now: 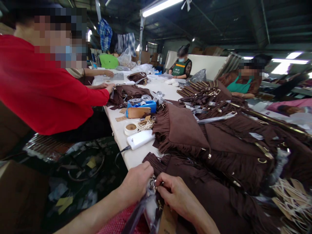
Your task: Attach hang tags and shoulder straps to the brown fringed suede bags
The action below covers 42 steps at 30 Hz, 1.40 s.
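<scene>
My left hand [140,182] and my right hand [179,196] meet at the table's near edge, fingers closed around a small metal clasp [153,184]. A dark strap in clear plastic [138,213] hangs down from the clasp towards my lap. My left fingers pinch its upper end, while my right thumb and forefinger pinch the clasp from the other side. Below my right hand is a brown cardboard tag [168,221]. Right beside my hands lies a dark brown fringed bag [195,182]; what is pinched between the fingertips is partly hidden.
More brown fringed bags [185,126] are heaped to the right. A white power bank [140,139], a tape roll [131,128], a phone [138,112] and a blue tape dispenser [151,105] line the table's left side. A person in red [48,94] sits at left; other people work farther back.
</scene>
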Tool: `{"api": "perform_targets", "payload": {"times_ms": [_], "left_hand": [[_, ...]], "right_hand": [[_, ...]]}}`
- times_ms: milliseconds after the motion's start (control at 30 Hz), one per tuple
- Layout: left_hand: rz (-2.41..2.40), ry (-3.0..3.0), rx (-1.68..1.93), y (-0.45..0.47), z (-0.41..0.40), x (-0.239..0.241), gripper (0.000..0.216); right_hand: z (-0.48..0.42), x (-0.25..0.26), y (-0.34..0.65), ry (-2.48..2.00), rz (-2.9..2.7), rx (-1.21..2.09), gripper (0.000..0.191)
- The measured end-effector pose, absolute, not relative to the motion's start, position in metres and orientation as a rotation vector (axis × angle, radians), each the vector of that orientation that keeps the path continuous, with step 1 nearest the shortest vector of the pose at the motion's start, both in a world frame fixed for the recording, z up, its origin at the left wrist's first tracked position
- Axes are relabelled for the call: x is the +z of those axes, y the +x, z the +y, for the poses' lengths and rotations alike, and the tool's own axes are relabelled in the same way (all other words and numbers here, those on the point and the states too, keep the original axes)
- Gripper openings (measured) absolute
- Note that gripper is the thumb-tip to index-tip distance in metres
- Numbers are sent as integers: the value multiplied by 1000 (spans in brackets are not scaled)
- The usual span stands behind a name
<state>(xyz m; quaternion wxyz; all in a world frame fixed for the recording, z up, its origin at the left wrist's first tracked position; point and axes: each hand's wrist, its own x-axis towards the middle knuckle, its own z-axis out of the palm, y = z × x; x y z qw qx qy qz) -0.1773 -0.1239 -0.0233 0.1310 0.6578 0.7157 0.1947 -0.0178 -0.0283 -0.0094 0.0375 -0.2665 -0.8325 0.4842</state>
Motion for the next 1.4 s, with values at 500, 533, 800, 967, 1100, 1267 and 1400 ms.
{"api": "perform_targets", "payload": {"times_ms": [500, 533, 800, 967, 1100, 1267, 1400], "left_hand": [[1750, 1786, 1292, -171, -107, 15, 19], [1754, 1694, 1339, -170, -108, 11, 16], [1737, 1352, 1305, -162, -121, -17, 10], [1741, 1368, 1413, -159, -114, -20, 17], [1779, 1435, 1430, -157, -111, -22, 16], [1806, 1341, 1415, -159, -112, -25, 13], [1556, 1019, 1367, -162, -112, -29, 15]], "right_hand": [[-33, -9, -19, -828, -2091, 1786, 21], [-32, -10, -19, -839, -2091, 1760, 22], [-31, -13, -23, -860, -2138, 1624, 24], [-31, -14, -21, -834, -2167, 1568, 26], [-31, -14, -21, -831, -2190, 1528, 23], [-31, -15, -24, -877, -2184, 1506, 22], [-31, -19, -27, -957, -2162, 1480, 20]]}}
